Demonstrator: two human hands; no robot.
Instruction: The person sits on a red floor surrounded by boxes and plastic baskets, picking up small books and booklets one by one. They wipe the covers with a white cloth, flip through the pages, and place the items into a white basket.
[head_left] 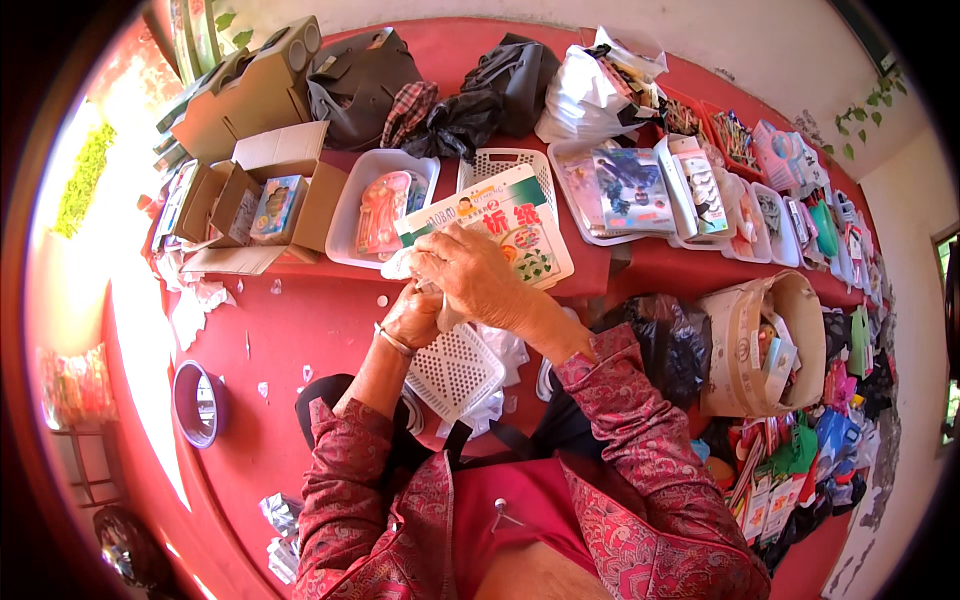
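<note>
My right hand (470, 272) and my left hand (412, 315) meet in front of me. Both are closed on a crumpled white cloth (398, 265), which shows at the fingers and below the right palm; it might be tissue. Behind the right hand leans a flat booklet (535, 262) with a green edge and colourful pictures; whether the hand touches it is hidden. Between my knees sits a white perforated basket (455, 375), with crumpled white paper or plastic (505, 345) around it.
On the red-covered bench stand a white tub with pink items (345, 215), an open cardboard box (305, 225) and several packed trays (590, 225). A round carton (715, 350) and a black plastic bag (655, 330) are at my right. A purple basin (200, 405) lies left.
</note>
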